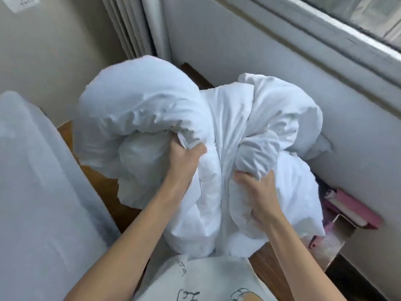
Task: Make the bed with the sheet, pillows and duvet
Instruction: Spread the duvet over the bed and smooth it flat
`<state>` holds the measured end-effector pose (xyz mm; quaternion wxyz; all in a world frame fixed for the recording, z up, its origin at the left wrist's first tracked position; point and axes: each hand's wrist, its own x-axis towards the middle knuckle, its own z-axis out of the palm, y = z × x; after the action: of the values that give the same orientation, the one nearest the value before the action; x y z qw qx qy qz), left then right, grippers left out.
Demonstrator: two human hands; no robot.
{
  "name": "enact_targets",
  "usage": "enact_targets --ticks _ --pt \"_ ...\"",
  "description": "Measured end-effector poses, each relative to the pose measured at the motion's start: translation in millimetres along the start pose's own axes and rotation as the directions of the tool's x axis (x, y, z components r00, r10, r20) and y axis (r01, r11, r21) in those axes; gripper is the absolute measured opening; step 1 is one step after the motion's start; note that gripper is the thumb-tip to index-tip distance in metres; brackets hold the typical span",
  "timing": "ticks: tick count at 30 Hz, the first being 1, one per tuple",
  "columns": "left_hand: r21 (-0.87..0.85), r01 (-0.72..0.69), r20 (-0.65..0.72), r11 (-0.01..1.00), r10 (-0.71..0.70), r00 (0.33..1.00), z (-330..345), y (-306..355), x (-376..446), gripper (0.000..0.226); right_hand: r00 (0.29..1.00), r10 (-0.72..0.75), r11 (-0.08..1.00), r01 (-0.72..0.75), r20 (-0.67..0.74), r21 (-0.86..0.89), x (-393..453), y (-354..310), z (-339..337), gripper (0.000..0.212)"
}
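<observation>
A bulky white duvet [217,118] is bunched in a heap in front of me, over the wooden floor between the bed and the wall. My left hand [184,157] grips a fold of it at the heap's left centre, fingers buried in the cloth. My right hand [256,187] clutches another fold lower on the right. The bed [32,181], covered in pale fabric, lies along the left edge of the view. No pillows can be told apart from the heap.
A white wall under a window sill [325,40] runs along the right. Pink books [351,209] and a cardboard box [332,246] sit on the floor by that wall. Curtains [134,25] hang in the far corner. Brown wood floor [102,181] shows beside the bed.
</observation>
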<state>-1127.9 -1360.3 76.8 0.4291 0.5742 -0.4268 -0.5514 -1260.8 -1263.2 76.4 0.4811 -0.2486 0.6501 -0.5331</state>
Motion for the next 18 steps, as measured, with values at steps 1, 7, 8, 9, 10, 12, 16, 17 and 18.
enact_targets --ticks 1,7,8,9,10,12,16,17,18 --pt "-0.013 -0.020 -0.047 1.000 0.019 0.999 -8 12 -14 0.030 0.998 -0.035 0.999 0.035 0.060 -0.005 -9 -7 5 0.021" --pt "-0.013 -0.215 -0.301 0.976 0.202 0.932 -86 72 -75 0.051 0.894 -0.215 0.976 0.213 0.394 0.049 -47 -50 66 0.027" --pt "-0.006 -0.240 -0.335 0.971 0.224 0.915 -101 81 -81 0.046 0.868 -0.232 0.972 0.225 0.440 0.069 -53 -58 81 0.028" --pt "-0.004 -0.264 -0.371 0.965 0.244 0.896 -115 90 -86 0.039 0.842 -0.248 0.968 0.232 0.480 0.093 -57 -63 97 0.029" --pt "-0.005 -0.284 -0.415 0.959 0.257 0.873 -132 99 -89 0.034 0.819 -0.259 0.966 0.234 0.512 0.114 -62 -69 114 0.032" --pt "0.006 -0.308 -0.499 0.951 0.270 0.823 -167 117 -92 0.034 0.774 -0.281 0.960 0.234 0.567 0.156 -72 -83 151 0.044" --pt "0.038 -0.376 -0.620 0.926 0.317 0.718 -249 149 -93 0.046 0.668 -0.320 0.947 0.219 0.672 0.233 -95 -107 241 0.050" --pt "0.051 -0.394 -0.647 0.918 0.331 0.687 -271 158 -93 0.045 0.634 -0.330 0.944 0.213 0.699 0.252 -102 -112 266 0.050" --pt "0.065 -0.410 -0.669 0.910 0.345 0.659 -294 166 -93 0.044 0.600 -0.339 0.941 0.201 0.725 0.273 -110 -117 290 0.050"
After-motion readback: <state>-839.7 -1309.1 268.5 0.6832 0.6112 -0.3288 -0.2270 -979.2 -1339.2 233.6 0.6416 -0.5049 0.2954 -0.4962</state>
